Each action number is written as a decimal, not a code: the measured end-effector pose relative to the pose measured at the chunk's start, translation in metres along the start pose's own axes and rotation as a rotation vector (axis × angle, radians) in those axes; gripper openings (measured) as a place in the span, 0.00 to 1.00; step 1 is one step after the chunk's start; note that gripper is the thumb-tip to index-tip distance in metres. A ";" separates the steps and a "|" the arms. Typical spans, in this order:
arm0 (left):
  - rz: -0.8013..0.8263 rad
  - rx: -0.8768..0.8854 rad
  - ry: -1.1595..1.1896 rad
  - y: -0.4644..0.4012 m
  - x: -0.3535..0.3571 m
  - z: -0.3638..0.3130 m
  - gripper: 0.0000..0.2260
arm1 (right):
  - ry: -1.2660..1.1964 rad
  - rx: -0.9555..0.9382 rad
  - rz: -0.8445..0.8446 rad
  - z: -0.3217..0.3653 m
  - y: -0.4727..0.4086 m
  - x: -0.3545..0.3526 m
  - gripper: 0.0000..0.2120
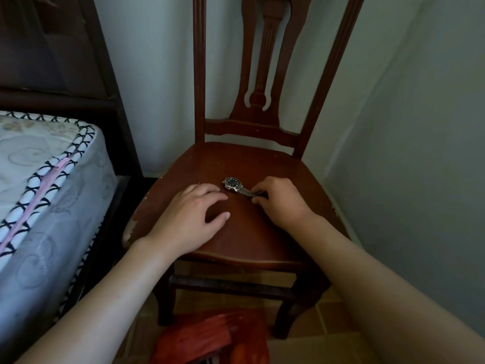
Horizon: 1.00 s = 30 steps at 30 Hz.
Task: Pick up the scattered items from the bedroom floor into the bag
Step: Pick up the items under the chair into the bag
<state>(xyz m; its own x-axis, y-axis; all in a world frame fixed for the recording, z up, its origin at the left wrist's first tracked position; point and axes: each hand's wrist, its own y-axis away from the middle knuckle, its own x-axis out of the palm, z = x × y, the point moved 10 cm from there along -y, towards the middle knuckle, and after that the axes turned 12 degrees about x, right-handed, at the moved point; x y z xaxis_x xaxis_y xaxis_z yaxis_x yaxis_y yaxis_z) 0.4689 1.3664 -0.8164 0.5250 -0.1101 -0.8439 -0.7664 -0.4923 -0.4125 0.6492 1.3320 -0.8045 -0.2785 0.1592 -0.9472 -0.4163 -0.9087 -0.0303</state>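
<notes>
Pinching watch (233,183) strap: right hand (279,199); left hand (191,214) flat on chair seat (262,158); mattress (39,166) left.

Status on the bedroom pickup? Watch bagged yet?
Not yet. The watch lies on the chair seat, not the floor. In hand: the right hand pinches its metal band, while the left hand rests open on the seat beside it. Left: lift the watch and drop it into the red bag on the floor below. Whether the bag holds anything already cannot be told.
</notes>
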 end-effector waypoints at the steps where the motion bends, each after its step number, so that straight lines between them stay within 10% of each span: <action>1: 0.003 0.000 -0.003 0.002 0.001 -0.001 0.19 | -0.002 0.003 -0.017 0.000 0.003 -0.002 0.13; 15: -0.006 -0.021 -0.019 0.012 0.000 -0.008 0.20 | -0.104 -0.060 -0.084 -0.018 0.099 -0.018 0.06; 22: 0.003 -0.040 -0.005 0.012 -0.002 -0.010 0.22 | -0.010 0.004 -0.007 -0.003 0.086 -0.006 0.35; 30: 0.022 -0.003 0.075 0.014 -0.001 -0.011 0.27 | -0.151 -0.017 -0.031 0.009 0.069 -0.001 0.19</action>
<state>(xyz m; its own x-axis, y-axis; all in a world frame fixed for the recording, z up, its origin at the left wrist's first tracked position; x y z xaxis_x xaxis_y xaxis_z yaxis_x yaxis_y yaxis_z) 0.4614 1.3503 -0.8173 0.5342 -0.1851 -0.8248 -0.7772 -0.4915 -0.3930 0.6131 1.2721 -0.8029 -0.3928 0.2426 -0.8870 -0.4121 -0.9087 -0.0660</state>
